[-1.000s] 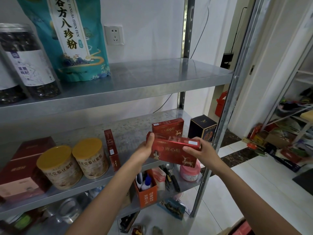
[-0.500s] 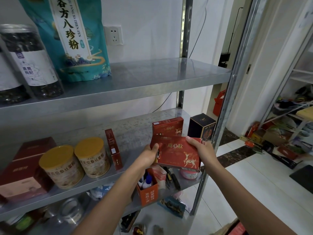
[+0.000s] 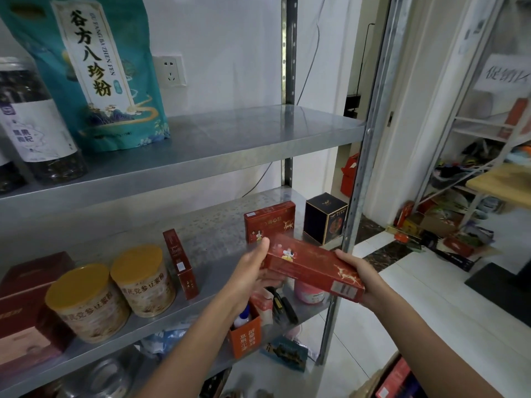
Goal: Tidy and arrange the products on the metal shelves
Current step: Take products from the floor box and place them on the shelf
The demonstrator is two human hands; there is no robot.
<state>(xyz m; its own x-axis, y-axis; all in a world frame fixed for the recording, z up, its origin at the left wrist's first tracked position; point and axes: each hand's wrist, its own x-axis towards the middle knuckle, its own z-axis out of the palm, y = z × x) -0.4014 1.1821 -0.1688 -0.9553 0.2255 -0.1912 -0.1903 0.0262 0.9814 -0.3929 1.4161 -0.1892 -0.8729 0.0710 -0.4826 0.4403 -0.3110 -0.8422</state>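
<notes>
Flat red cardboard box [image 3: 313,268]: printed with a gold deer, held in the air between both hands. It lies long and tilted, its right end lower, just in front of the middle shelf's front edge.
Left hand [image 3: 250,271]: grips the box's left end, thumb up over the top edge, fingers curled underneath.
Right hand [image 3: 362,274]: cups the right end, thumb on the upper edge, fingers wrapped behind and below.
Middle metal shelf [image 3: 212,234]: carries a matching upright red box [image 3: 270,222] directly behind the held one, with a dark navy square box [image 3: 324,218] just to its right.
Left part of that shelf: a slim red carton [image 3: 181,262] stands on end. Beside it are two round tins with yellow lids [image 3: 86,303], then a large maroon box [image 3: 26,297].
Upper metal shelf [image 3: 244,133]: a teal pouch with Chinese lettering [image 3: 94,70] and a clear jar of dark contents [image 3: 37,124] at the left; the right half is bare metal.
Lowest shelf: an orange carton [image 3: 245,337] and a pink tub [image 3: 310,293], partly hidden by the arms and box.
</notes>
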